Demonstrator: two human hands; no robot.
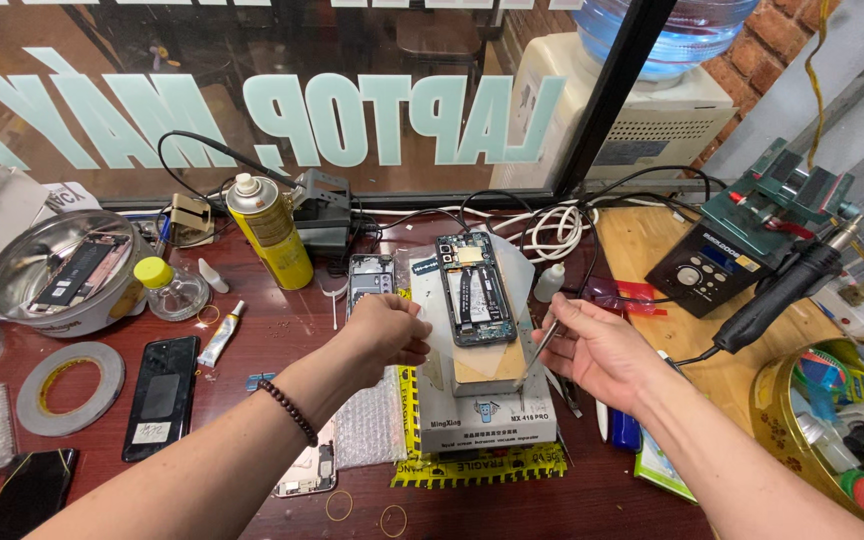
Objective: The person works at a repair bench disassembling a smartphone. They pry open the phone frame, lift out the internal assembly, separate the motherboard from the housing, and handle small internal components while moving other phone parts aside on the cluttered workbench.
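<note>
An opened phone [472, 288] with its back off lies on a wooden block [487, 365] that sits on a grey box [487, 420]. My left hand [382, 335], a bead bracelet on its wrist, is curled shut just left of the phone, pinching the edge of a thin clear film [432, 300] under it. My right hand [602, 350] is to the right of the phone and holds metal tweezers [537, 350], whose tips point down at the block's right edge.
A yellow spray can [270, 232], small bottle [170, 288], glue tube [222, 332], tape roll [70, 385] and black phones [160, 395] lie left. A metal bowl [12, 285] holds a phone. A hot-air station [707, 265] and its handle [782, 295] stand right. Cables run along the back.
</note>
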